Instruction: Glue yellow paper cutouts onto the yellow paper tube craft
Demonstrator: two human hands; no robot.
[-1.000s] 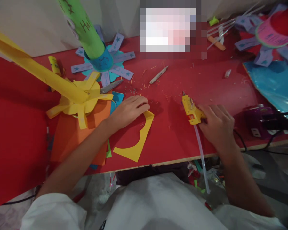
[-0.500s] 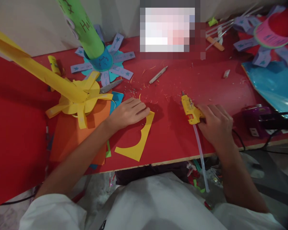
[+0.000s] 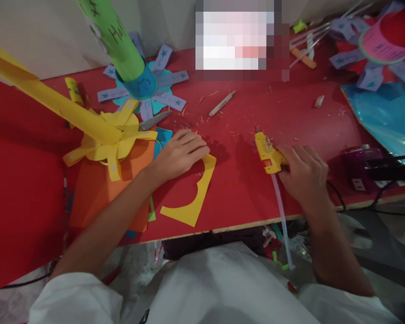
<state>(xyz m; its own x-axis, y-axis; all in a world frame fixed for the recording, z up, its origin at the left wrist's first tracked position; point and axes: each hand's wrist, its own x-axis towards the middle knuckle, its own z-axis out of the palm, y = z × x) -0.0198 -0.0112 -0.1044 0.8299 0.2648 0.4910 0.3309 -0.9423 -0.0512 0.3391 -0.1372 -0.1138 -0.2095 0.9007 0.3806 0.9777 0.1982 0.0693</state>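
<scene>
My right hand [image 3: 305, 173] is wrapped around the handle of a yellow hot glue gun [image 3: 267, 153], whose nozzle points away from me. A long translucent glue stick [image 3: 281, 220] hangs from the gun's back, past the table edge. Over the upper end of a cut yellow paper scrap [image 3: 200, 198] lies my left hand [image 3: 184, 153], palm down with its fingers stretched out and slightly bent. Part of the scrap is hidden beneath those fingers. Orange paper sheets [image 3: 111, 198] lie under my left forearm.
A yellow paper flower [image 3: 111, 130] and a green paper tube [image 3: 126, 54] stand on the left. A utility knife [image 3: 154, 120] and a pen [image 3: 222, 103] lie on the red table [image 3: 243, 189]. At right are a purple power box [image 3: 361, 166] with cables and a pink paper ring [image 3: 381, 45].
Both hands stay almost where they were, the glue gun still in my right hand. The whole view has shifted very slightly.
</scene>
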